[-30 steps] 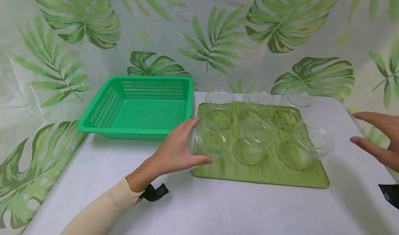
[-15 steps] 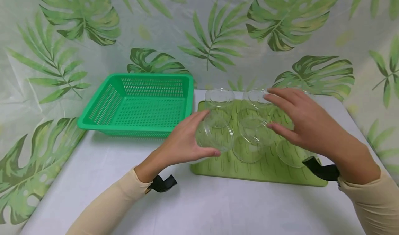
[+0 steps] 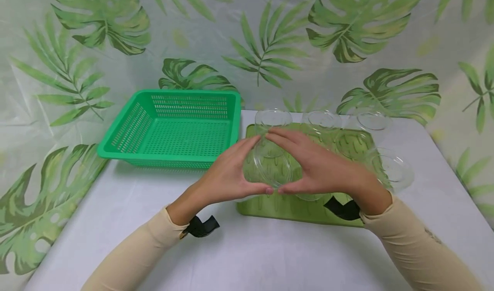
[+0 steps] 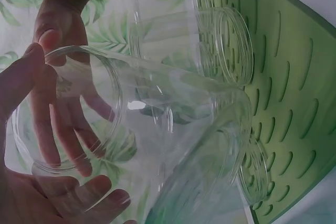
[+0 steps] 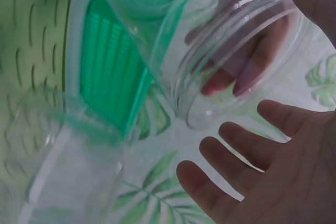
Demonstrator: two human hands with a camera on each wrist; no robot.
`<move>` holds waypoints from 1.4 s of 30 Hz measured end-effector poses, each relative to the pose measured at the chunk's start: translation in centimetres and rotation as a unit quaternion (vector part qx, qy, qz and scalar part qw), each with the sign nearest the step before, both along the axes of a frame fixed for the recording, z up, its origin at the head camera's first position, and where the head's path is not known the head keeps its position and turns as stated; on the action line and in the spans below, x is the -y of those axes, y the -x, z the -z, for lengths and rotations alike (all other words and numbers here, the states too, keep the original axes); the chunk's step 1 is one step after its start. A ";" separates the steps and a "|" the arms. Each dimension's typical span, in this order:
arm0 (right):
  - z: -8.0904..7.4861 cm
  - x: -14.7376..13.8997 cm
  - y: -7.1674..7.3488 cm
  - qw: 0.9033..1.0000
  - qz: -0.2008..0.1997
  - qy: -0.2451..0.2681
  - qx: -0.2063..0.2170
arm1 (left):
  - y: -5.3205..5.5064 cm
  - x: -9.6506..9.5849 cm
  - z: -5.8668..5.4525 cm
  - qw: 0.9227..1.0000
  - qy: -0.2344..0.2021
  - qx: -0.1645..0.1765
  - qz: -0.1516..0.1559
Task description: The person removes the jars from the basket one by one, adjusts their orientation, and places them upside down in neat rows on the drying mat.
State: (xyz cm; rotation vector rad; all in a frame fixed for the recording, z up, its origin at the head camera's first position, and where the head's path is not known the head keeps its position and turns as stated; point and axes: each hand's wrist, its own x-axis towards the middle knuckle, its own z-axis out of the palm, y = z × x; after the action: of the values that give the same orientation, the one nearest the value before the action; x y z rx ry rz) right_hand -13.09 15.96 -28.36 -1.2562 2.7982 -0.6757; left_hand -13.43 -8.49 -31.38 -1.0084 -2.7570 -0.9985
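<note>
My left hand grips a clear jar, held tilted above the left front of a green ribbed mat. The jar's ringed mouth faces right, toward my right hand. Thumb and fingertips of the two hands nearly meet around that mouth in the head view. In the right wrist view the right hand's fingers are spread and straight beside the jar's rim. Through the clear wall in the left wrist view, the right fingers show behind the mouth.
Several more clear jars stand mouth down on the mat, such as one at the back left and one at the front right. A green slotted basket sits to the left. A leaf-print sheet hangs behind the white table.
My right hand has come in from the right edge, over the mat, to the held jar's mouth. The left hand has shifted slightly right with the jar.
</note>
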 end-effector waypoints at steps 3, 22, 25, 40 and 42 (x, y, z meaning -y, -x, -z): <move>0.5 0.7 0.1 1.000 -0.001 0.014 0.026 | 0.1 0.1 0.1 1.000 -0.004 -0.005 0.007; 0.8 1.7 0.2 0.998 -0.017 0.056 -0.001 | 0.1 0.8 0.1 1.000 -0.006 -0.018 0.023; 0.6 1.8 0.1 0.998 -0.023 0.062 -0.011 | -0.1 1.1 0.1 1.000 -0.003 -0.021 0.023; -0.5 1.0 -0.7 0.994 -0.022 0.098 -0.045 | -0.2 3.4 0.2 0.997 -0.057 -0.023 0.037; -0.6 0.9 -0.7 0.994 -0.024 0.101 -0.047 | -0.1 3.6 0.4 0.997 -0.064 -0.025 0.041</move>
State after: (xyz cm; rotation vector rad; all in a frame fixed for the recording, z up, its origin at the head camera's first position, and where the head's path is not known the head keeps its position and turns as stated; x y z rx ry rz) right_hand -12.43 15.09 -27.72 -1.4155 2.8218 -0.9417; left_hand -13.32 -12.09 -31.74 -1.1180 -2.5924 -1.1281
